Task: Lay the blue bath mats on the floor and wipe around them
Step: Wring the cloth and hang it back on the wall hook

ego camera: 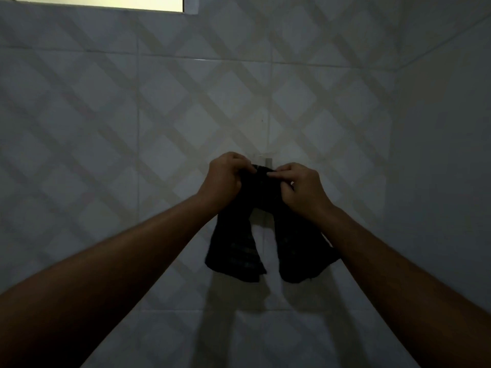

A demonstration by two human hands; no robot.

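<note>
No readable text, label or number anywhere — the frame is too dim.

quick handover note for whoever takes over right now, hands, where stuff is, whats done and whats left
Left hand: closed on the top of a dark cloth.
Right hand: pinching the same cloth at its top edge.
The cloth hangs in two tails against the tiled wall, at a small wall hook; whether it is going on or coming off cannot be told.
No blue bath mats and no floor in view, so nothing shows them laid or the floor wiped.
Left: check the mats, wipe around them. The light is dim.
</note>
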